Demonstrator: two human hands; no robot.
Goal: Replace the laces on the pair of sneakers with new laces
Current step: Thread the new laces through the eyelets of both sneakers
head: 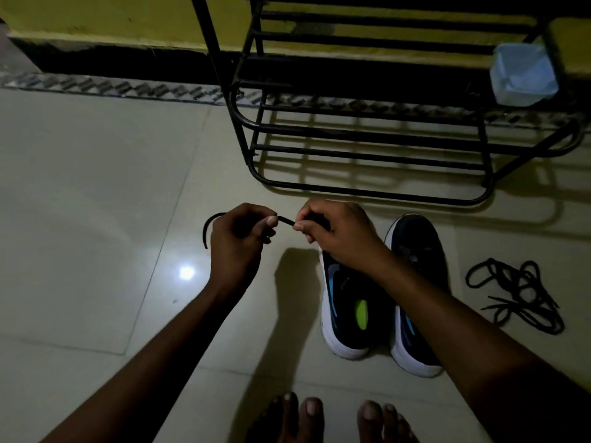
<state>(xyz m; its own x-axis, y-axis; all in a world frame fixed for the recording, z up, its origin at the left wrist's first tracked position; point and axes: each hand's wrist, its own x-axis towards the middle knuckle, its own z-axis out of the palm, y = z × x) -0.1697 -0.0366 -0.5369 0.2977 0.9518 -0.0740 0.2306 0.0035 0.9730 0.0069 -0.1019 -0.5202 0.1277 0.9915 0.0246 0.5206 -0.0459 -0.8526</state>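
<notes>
Two dark sneakers with white soles stand side by side on the floor, the left sneaker (347,302) and the right sneaker (415,247), toes pointing away from me. My left hand (238,238) and my right hand (335,231) pinch a black lace (285,221) stretched short between them, above the floor left of the shoes. One end of that lace curls out past my left hand at its left side. My right forearm crosses over the shoes. A loose tangle of black laces (518,290) lies on the floor to the right of the sneakers.
A black metal shoe rack (367,135) stands just beyond the shoes against the yellow wall. A pale blue plastic container (523,75) sits on the rack's right side. My bare toes (332,417) show at the bottom edge. Pale tiled floor (96,187) spreads to the left.
</notes>
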